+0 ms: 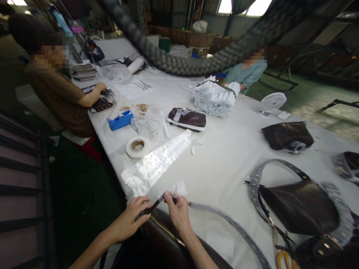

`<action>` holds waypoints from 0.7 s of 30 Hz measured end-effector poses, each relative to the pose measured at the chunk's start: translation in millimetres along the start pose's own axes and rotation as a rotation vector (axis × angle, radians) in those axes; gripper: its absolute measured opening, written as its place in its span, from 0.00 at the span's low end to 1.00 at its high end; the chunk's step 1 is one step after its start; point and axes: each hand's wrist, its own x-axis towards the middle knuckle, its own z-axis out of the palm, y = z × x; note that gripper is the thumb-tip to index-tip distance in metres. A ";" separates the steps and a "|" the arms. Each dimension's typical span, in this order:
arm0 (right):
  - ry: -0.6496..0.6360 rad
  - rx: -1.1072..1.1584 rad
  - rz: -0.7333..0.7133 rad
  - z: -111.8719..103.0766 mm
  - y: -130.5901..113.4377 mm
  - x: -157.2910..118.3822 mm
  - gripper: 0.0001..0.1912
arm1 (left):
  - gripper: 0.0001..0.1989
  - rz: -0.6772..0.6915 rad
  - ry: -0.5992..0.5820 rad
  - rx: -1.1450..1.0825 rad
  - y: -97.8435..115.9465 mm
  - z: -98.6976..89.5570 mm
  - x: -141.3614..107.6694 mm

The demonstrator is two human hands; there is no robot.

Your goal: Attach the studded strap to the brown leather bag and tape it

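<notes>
At the table's near edge, my left hand [134,217] is closed on a dark strap [157,203]. My right hand [178,211] pinches the same strap beside a small translucent wrapping sheet [178,187]. A dark leather bag [164,233] with a gold zipper lies under both hands, close to my body. From near my right hand a strap wrapped in clear film [224,215] curves away to the lower right. Shiny plastic sleeves [157,162] lie just beyond my hands.
On the white table [221,160] are a tape roll [137,147], a blue tape dispenser [120,120], a wrapped brown bag [187,118], a white bundle [215,96] and a small fan [272,102]. Dark bags [300,205] lie at right. Two people sit across and at left.
</notes>
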 end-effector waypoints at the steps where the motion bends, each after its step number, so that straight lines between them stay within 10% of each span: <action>1: -0.019 -0.005 0.004 1.7 -0.3 0.4 0.20 | 0.13 -0.012 0.018 -0.045 -4.8 4.3 -2.5; 8: -0.224 -0.171 -0.059 11.9 0.1 -3.1 0.14 | 0.13 -0.089 0.254 -0.320 -5.2 34.7 19.3; 12: -0.166 -0.196 -0.080 8.3 0.2 -5.0 0.10 | 0.25 -0.098 0.201 -0.647 -0.8 36.6 31.3; 21: -0.236 0.094 0.082 2.7 2.0 -15.4 0.18 | 0.13 -0.185 0.414 -0.956 5.4 52.3 39.6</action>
